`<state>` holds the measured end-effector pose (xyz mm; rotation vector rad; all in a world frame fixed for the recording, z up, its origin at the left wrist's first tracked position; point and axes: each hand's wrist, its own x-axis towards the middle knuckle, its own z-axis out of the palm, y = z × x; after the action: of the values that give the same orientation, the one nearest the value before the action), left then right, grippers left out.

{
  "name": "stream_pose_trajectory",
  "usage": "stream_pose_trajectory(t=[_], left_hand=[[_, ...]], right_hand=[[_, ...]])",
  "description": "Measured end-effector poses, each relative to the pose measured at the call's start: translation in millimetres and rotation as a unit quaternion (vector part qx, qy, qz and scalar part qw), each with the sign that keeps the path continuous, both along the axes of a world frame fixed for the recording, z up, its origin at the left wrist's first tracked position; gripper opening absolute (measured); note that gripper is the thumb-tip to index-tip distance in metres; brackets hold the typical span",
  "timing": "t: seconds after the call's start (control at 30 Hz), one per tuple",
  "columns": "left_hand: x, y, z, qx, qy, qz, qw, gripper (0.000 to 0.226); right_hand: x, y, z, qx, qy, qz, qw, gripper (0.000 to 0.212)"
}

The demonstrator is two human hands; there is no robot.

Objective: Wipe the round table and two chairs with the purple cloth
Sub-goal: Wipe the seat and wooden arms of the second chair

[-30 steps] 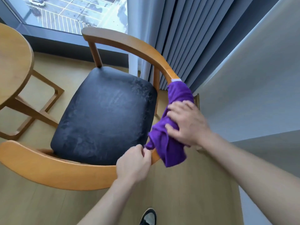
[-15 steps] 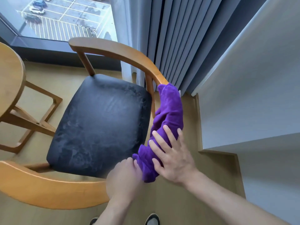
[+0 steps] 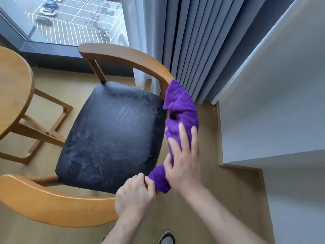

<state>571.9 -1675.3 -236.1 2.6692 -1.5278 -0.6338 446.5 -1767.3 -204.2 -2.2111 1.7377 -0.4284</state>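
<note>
A wooden chair [image 3: 123,55] with a curved back rail and a black padded seat [image 3: 112,134] stands in front of me. The purple cloth [image 3: 181,106] is draped along the right part of the rail and hides the wood there. My right hand [image 3: 182,159] lies on the cloth with fingers spread and straight, pressing it to the rail. My left hand [image 3: 135,194] is curled round the rail right beside the cloth's lower end. The round wooden table [image 3: 14,92] shows at the left edge.
Grey curtains [image 3: 190,41] hang close behind the chair's right side, beside a white wall [image 3: 272,103]. A window [image 3: 70,20] lies beyond the chair. The table's wooden legs [image 3: 38,131] stand left of the seat. My shoe [image 3: 167,238] shows on the wooden floor.
My right hand went from gripping the bunched cloth to lying flat on it, and the cloth is spread further along the rail. My left hand has kept its grip on the rail.
</note>
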Motion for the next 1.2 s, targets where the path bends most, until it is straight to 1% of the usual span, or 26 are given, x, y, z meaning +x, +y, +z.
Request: stream_pose_trajectory(t=[0.07,0.13,0.17,0.23,0.3,0.33,0.4,0.43,0.5,0.53,0.63,0.73,0.83,0.93,1.0,1.1,1.2], left_hand=[[1,0,-1,0.000,0.007,0.001,1.000,0.031],[1,3,-2,-0.015,0.021,-0.002,1.000,0.030],[1,3,-2,-0.022,0.024,-0.003,0.999,0.029],[1,4,-3,-0.023,0.020,-0.005,1.000,0.031],[2,3,-5,-0.022,0.015,-0.006,1.000,0.033],[1,3,-5,-0.028,0.014,-0.010,0.999,0.032],[1,5,-4,-0.047,0.009,-0.019,0.999,0.029],[1,5,-4,-0.053,0.005,-0.020,0.998,0.029],[1,5,-4,-0.055,0.001,-0.022,0.998,0.027],[1,5,-4,-0.046,0.002,-0.020,0.999,0.026],[2,5,-4,-0.025,0.017,-0.015,0.999,0.025],[4,4,-2,-0.005,0.025,-0.008,1.000,0.024],[5,3,-1,0.005,0.031,-0.011,0.999,0.025],[3,3,0,-0.005,0.034,-0.014,0.999,0.024],[4,0,2,0.007,0.029,-0.020,0.999,0.025],[5,-3,5,0.030,0.036,-0.023,0.999,0.026],[6,-9,7,0.055,0.072,0.004,0.996,0.025]], right_hand=[[6,40,-8,0.003,-0.011,0.010,1.000,0.043],[8,69,-12,0.009,-0.006,0.034,0.999,0.051],[7,71,-9,0.003,-0.006,0.038,0.999,0.053],[2,50,4,-0.028,-0.020,0.008,0.999,0.047],[1,6,19,-0.051,-0.034,-0.063,0.996,0.045],[3,-20,24,-0.044,-0.020,-0.088,0.995,0.051],[11,-59,30,0.028,0.031,-0.096,0.995,0.067],[15,-65,28,0.062,0.053,-0.091,0.992,0.075],[20,-53,19,0.078,0.081,-0.084,0.990,0.082],[21,-39,15,0.068,0.078,-0.085,0.991,0.082],[20,9,-1,0.029,0.038,-0.071,0.996,0.069],[18,17,-8,0.018,0.030,-0.048,0.998,0.067],[17,-12,0,0.027,0.055,-0.052,0.997,0.074],[15,-53,9,0.068,0.081,-0.063,0.992,0.078],[18,-80,15,0.096,0.115,-0.063,0.987,0.079],[22,-118,20,0.120,0.167,-0.036,0.978,0.078],[24,-158,17,0.166,0.167,0.001,0.972,0.085]])
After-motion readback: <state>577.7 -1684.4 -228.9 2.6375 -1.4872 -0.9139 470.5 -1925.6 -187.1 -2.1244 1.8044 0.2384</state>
